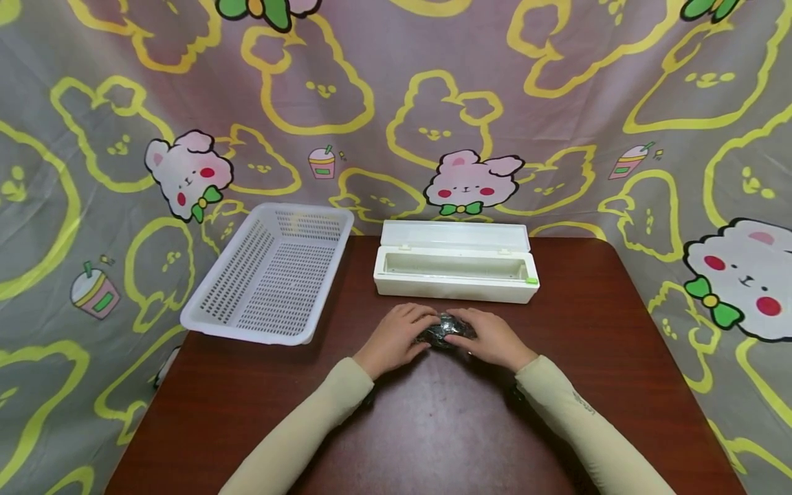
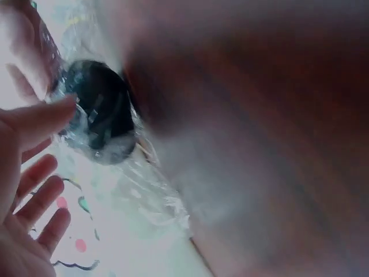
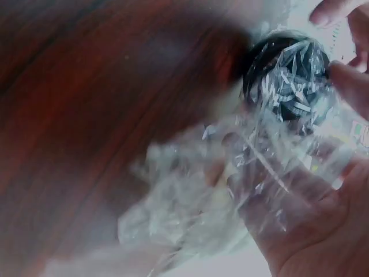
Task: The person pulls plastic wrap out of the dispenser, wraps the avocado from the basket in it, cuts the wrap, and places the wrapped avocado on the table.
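Observation:
A dark, rounded object point(image 1: 444, 331) wrapped in clear, crinkled plastic film sits between the two hands, just in front of the white box. From its left side, my left hand point(image 1: 397, 338) holds it. In the left wrist view the left thumb point(image 2: 55, 118) lies against the film, with several other fingers loosely bent below. My right hand point(image 1: 493, 338) grips the opposite side, thumb at the front. Loose clear film point(image 3: 190, 190) trails from the object over the right fingers in the right wrist view. What the dark object is, I cannot tell.
A long white box point(image 1: 454, 289) with its lid point(image 1: 454, 237) raised stands at the back of the brown table point(image 1: 433, 440). It has a small green piece at its right end. A white perforated basket point(image 1: 247, 333) occupies the back left. Patterned cloth point(image 1: 396, 62) hangs behind.

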`<state>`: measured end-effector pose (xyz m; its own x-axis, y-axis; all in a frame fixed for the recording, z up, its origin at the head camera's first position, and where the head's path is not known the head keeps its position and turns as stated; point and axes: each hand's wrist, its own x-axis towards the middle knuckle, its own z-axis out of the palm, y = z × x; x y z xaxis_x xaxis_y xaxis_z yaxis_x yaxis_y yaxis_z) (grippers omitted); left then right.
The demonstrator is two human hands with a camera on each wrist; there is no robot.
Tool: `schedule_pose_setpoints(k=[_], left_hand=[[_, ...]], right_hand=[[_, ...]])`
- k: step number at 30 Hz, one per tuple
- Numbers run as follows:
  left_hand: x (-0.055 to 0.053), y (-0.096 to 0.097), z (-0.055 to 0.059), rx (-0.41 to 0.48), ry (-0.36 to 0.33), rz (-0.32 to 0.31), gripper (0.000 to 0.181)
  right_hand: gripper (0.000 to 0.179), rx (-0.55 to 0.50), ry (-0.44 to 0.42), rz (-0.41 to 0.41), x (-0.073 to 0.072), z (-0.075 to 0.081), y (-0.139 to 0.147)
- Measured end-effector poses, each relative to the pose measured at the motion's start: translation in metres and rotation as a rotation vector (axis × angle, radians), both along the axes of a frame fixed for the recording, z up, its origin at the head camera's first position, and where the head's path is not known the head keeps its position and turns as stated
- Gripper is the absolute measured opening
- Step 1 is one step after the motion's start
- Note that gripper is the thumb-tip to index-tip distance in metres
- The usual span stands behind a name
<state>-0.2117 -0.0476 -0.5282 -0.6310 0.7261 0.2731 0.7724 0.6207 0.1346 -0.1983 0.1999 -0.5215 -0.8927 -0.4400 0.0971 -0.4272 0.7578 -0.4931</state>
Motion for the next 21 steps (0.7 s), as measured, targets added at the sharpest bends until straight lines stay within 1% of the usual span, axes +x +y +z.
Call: schedule_pose_setpoints(k=[2,5,9,15,18,21], left_hand=[[0.006,-0.002,0.001,0.012,0.045,-0.011,0.043],[0.014,-0.005,0.003,0.012,0.049,-0.010,0.039],[0.018,-0.006,0.002,0.007,0.007,0.007,0.041],[0.017,-0.008,0.001,0.026,-0.042,0.006,0.047],[0.017,-0.009,0.000,0.041,-0.094,-0.009,0.051],[0.015,-0.011,-0.001,0.054,-0.170,-0.035,0.059]], right_hand=[[0.056,-0.007,-0.010,0.004,0.000,0.000,0.001],[0.052,-0.026,-0.033,0.008,-0.001,0.001,0.003],[0.050,-0.050,-0.066,0.017,-0.001,0.001,0.008],[0.043,-0.096,-0.082,0.037,0.005,0.001,0.020],[0.038,-0.107,-0.082,0.052,0.011,0.000,0.026],[0.035,-0.114,-0.061,0.071,0.016,-0.002,0.030]])
